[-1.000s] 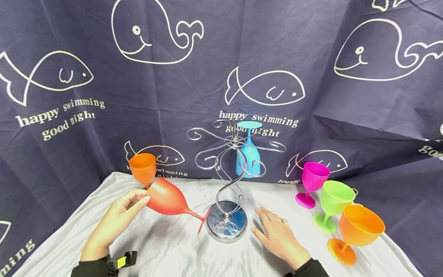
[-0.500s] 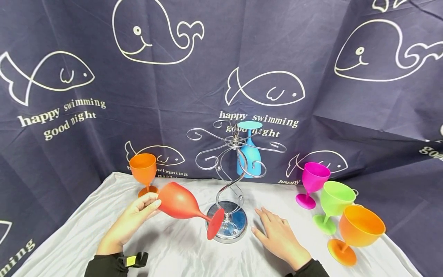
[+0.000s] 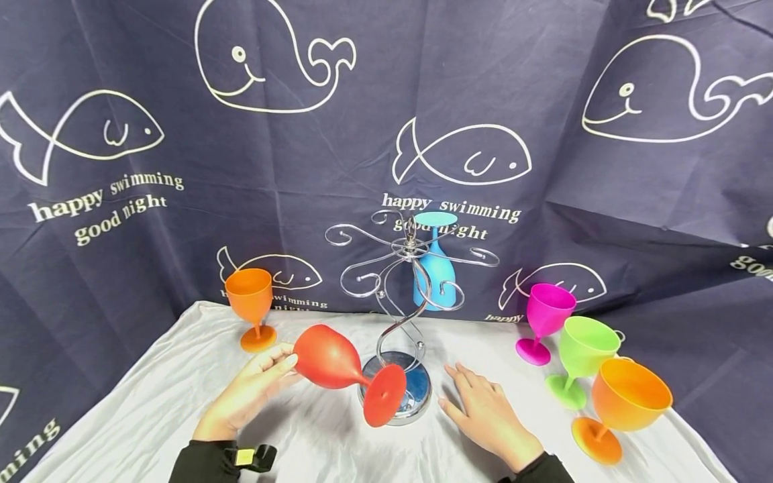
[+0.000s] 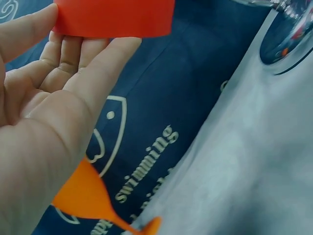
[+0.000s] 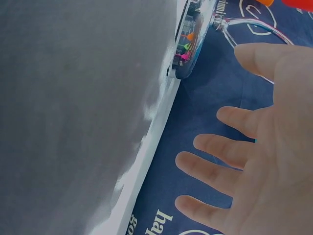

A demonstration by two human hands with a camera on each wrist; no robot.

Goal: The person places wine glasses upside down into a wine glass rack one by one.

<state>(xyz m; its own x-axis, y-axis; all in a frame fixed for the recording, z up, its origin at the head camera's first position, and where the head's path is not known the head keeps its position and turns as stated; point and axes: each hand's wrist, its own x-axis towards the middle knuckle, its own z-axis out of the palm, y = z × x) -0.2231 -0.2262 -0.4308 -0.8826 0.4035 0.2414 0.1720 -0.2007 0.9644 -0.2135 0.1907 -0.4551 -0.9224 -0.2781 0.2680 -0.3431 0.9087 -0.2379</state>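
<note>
My left hand (image 3: 250, 389) pinches a red goblet (image 3: 329, 357) by the rim of its bowl, thumb on one side and fingers on the other. The goblet is tilted nearly onto its side, its foot pointing right and down, overlapping the chrome base (image 3: 417, 386) of the rack in the head view. In the left wrist view the fingers hold the edge of the red bowl (image 4: 115, 17). Fingers spread, my right hand (image 3: 486, 409) stays low over the cloth just right of the base, holding nothing. A blue goblet (image 3: 436, 278) hangs upside down from the rack (image 3: 410, 248).
An orange goblet (image 3: 250, 298) stands at the back left. Along the right are a magenta goblet (image 3: 548, 310), a green goblet (image 3: 587, 349) and another orange goblet (image 3: 628, 396), all upright. White cloth (image 3: 302, 443) covers the table; a dark curtain (image 3: 338, 168) hangs behind.
My left hand has carried the red goblet rightward and slightly nearer, turning its foot to face me more and uncovering the left orange goblet's foot. My right hand has stayed in place.
</note>
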